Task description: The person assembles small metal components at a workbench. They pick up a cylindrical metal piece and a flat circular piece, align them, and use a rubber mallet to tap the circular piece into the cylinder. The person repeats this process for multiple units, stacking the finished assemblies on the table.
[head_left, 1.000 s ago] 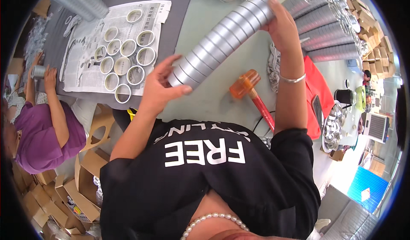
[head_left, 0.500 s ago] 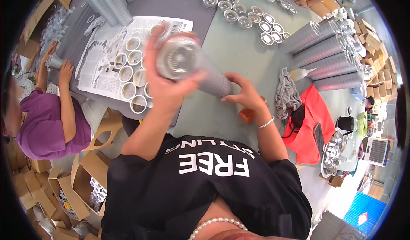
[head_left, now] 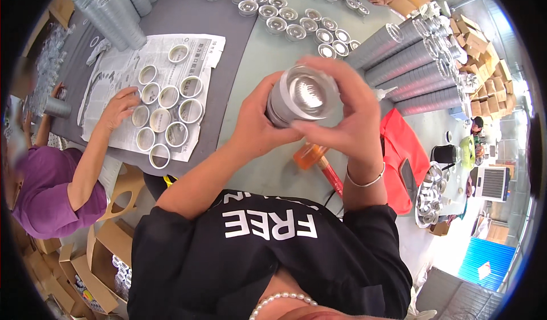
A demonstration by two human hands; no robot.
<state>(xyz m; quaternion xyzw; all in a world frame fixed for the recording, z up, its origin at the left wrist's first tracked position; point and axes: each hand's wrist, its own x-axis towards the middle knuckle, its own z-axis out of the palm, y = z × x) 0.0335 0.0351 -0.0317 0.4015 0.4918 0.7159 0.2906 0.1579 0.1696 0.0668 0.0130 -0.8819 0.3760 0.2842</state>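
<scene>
I hold a long stack of shiny metal cups [head_left: 303, 95] upright, its open end facing me. My left hand [head_left: 259, 123] wraps the left side of the stack near the top. My right hand [head_left: 348, 115] curls over the right side and rim, a thin bangle on the wrist. Below the stack, on the pale green table [head_left: 256, 63], lies a mallet with an orange head and red handle [head_left: 317, 161].
A person in a purple top reaches a hand [head_left: 118, 108] onto a newspaper with several metal rings [head_left: 165, 112]. Loose metal cups [head_left: 296, 21] lie at the back, stacked tubes of cups [head_left: 410, 63] at the right, and a red cloth [head_left: 401, 160] nearby.
The stack, lying slanted across the table a second ago, has been swung up on end toward me. My right hand has come in from its far end to the top rim.
</scene>
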